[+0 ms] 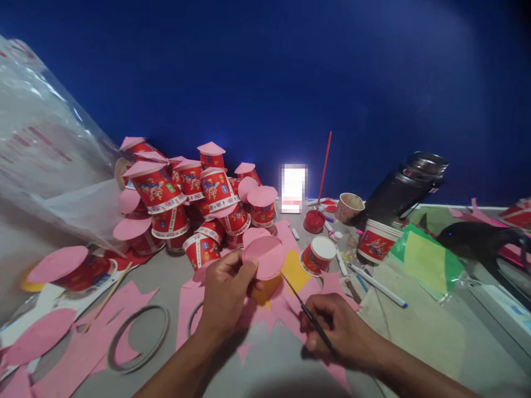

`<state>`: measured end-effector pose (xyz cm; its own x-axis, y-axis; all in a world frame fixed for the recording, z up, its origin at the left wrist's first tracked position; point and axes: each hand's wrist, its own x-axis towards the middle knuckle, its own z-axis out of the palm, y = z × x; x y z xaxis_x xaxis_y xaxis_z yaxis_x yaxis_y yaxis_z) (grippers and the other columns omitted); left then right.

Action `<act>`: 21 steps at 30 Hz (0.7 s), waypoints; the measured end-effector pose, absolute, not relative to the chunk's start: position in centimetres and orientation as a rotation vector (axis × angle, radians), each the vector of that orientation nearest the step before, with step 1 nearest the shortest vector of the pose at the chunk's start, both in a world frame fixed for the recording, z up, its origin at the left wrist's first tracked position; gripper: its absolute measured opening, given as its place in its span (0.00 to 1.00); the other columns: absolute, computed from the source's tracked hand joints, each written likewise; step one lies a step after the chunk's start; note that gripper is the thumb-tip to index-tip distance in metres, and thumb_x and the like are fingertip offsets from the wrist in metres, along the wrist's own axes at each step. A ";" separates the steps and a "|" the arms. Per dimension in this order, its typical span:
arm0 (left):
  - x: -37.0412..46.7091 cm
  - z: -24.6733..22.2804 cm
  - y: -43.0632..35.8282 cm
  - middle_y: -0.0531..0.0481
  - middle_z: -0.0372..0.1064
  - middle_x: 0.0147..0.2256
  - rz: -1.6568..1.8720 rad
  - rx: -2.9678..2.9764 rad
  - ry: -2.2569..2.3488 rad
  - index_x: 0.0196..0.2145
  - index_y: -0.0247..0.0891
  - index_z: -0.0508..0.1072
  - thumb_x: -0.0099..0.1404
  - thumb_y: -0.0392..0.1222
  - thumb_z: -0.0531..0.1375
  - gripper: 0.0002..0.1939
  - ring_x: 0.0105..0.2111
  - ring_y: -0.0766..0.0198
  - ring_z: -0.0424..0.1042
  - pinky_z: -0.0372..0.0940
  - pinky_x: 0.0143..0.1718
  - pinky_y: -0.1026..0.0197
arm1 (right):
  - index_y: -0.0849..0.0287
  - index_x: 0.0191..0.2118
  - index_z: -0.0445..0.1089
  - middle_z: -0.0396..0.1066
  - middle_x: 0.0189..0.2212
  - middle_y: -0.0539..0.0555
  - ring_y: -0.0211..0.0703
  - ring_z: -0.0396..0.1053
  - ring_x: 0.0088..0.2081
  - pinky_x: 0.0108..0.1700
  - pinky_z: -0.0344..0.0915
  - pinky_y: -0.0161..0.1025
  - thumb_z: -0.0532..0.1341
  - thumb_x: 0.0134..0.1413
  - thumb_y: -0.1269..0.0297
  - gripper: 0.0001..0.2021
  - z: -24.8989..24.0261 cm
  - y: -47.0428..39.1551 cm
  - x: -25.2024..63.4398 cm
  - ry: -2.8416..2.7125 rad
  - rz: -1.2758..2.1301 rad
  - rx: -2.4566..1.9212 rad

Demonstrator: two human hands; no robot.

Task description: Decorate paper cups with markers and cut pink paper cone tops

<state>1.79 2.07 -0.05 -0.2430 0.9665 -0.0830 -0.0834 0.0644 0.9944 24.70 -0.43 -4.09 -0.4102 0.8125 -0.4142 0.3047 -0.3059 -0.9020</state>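
My left hand (227, 290) pinches a round pink paper disc (265, 258) between thumb and fingers, holding it up above the table. Another pink rounded edge shows just behind that disc. Closed around a slim dark tool (317, 325) with a thin pointed end, my right hand (332, 326) is at the lower right of the disc. The tool's tip comes close to the disc's edge; whether it touches, I cannot tell. Its exact kind is unclear. Below both hands lie pink paper offcuts (271, 318) and a piece of yellow paper (292, 269).
Red paper cups with pink cone tops (155, 185) are piled at back left, beside a clear plastic bag (53, 138). A grey ring (139, 338) lies front left. Rightward are a white-topped cup (319, 254), a marker (379, 284), stacked cups (378, 241) and a black flask (400, 185).
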 end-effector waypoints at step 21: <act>2.9 0.3 1.1 0.52 0.71 0.16 1.238 1.026 1.268 0.22 0.39 0.70 0.60 0.48 0.66 0.15 0.15 0.66 0.68 0.63 0.18 0.66 | 0.60 0.22 0.71 0.70 0.17 0.47 0.32 0.60 0.18 0.21 0.53 0.30 0.77 0.37 0.56 0.17 -5.0 -0.4 24.5 -1.365 1.830 -1.389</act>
<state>2.89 1.12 0.31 -0.0929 0.9898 -0.1081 -0.0844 0.1003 0.9914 24.48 -0.44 -5.02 -0.3806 0.8123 -0.4420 0.1921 -0.3982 -0.8970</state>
